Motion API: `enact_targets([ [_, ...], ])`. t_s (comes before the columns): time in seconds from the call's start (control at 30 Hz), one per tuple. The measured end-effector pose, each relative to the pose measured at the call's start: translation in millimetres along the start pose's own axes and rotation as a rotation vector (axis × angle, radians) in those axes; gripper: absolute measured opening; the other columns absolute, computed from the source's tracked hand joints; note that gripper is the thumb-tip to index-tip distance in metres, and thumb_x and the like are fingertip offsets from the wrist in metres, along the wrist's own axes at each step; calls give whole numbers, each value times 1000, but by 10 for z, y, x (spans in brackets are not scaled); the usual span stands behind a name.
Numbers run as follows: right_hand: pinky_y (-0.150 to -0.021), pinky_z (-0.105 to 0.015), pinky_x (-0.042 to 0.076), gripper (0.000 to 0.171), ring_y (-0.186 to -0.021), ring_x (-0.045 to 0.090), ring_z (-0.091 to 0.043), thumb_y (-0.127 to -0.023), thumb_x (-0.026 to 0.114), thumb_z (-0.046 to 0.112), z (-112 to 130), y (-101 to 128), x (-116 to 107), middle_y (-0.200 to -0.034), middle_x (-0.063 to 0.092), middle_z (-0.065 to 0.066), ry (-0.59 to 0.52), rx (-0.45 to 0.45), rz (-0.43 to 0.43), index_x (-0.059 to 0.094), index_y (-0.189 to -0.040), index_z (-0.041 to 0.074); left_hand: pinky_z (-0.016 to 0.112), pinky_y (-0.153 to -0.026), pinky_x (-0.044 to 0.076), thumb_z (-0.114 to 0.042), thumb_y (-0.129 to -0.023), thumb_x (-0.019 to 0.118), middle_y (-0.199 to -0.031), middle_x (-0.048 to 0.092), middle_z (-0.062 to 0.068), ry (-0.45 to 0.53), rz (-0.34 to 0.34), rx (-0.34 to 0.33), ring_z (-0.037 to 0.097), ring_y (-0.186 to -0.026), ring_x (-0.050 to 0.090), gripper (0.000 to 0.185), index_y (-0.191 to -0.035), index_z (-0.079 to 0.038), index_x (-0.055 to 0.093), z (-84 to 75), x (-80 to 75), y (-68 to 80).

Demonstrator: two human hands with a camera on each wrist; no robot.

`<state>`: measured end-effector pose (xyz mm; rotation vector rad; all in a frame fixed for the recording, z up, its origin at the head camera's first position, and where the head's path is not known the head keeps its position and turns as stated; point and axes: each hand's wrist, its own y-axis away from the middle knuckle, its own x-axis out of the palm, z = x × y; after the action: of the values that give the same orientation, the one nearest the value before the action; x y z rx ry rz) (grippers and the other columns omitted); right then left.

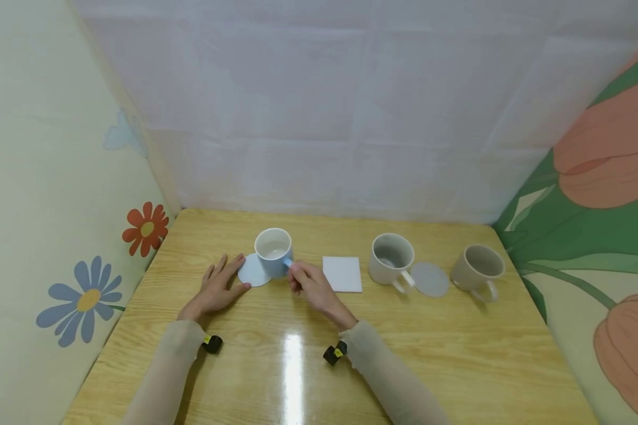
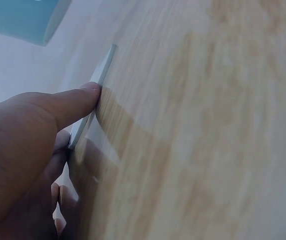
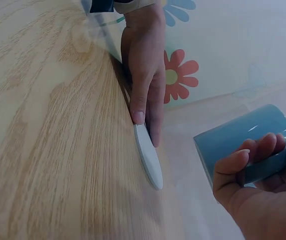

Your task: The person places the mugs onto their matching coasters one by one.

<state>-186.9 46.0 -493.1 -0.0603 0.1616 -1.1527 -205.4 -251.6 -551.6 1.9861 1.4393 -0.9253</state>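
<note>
While left hand (image 1: 217, 288) steadies coaster (image 1: 252, 271), right hand (image 1: 309, 284) lifts blue mug (image 1: 273, 252).

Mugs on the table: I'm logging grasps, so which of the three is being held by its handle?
The blue mug, leftmost of the three. The right hand pinches its handle; the two beige mugs stand untouched further right.

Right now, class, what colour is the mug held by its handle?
Light blue mug, white inside; the right wrist view shows it best.

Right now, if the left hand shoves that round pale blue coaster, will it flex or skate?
The round pale blue coaster looks thin and flat-edged, so probably stiff. The glossy wooden table suggests it slides easily. The left hand touching its edge likely steadies it.
</note>
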Motion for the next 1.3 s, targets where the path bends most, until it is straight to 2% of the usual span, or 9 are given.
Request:
enact_targets([
  [0.07,-65,-26,49,39,-72,54,-11,-116,41,17,5,-7,9,-82,58,-11,1,1,4,57,-94,-12,72,-128,-5,-36,-105,70,-176,25,19,1,-1,-1,52,-163,3,79,-168,-7,32,4,2,1],
  [0.2,-65,-27,50,41,-73,55,-11,-116,42,16,10,-25,23,-84,60,-16,-4,0,11,57,-97,-17,73,-128,-4,-35,-104,71,-176,26,19,3,-11,8,53,-163,4,78,-167,-7,33,12,4,-3],
  [0.3,-65,-25,49,41,-72,54,-11,-116,42,15,1,-43,38,-83,59,-12,-14,2,13,56,-98,-19,73,-127,-3,-34,-104,71,-175,26,20,1,-15,11,53,-163,4,78,-167,-7,34,22,4,-4],
  [0.5,-65,-24,49,37,-72,54,-12,-116,42,14,-13,-74,79,-81,58,-4,-22,3,20,58,-93,-10,72,-128,-3,-36,-104,71,-176,26,18,-10,-11,-1,52,-163,4,78,-167,-8,34,32,-4,6],
  [0.7,-66,-27,51,41,-73,55,-13,-116,41,14,-28,-94,105,-83,60,-20,-7,-11,32,56,-97,-18,72,-128,-4,-36,-104,70,-176,25,19,-11,-8,-4,52,-163,4,78,-167,-9,34,14,-6,9],
  [0.83,-67,-27,53,41,-74,56,-11,-116,40,15,-28,-100,117,-87,60,-30,-5,-19,42,56,-98,-18,72,-128,-3,-35,-104,71,-176,26,19,-19,-10,-6,52,-163,4,78,-167,-8,34,13,-2,10],
  [1.3,-68,-29,54,40,-74,56,-11,-116,39,13,-62,-154,156,-90,58,-37,-21,-31,33,56,-97,-19,71,-129,-3,-31,-104,71,-175,27,19,-17,-20,-10,51,-163,6,79,-167,-7,32,-16,20,-1],
])
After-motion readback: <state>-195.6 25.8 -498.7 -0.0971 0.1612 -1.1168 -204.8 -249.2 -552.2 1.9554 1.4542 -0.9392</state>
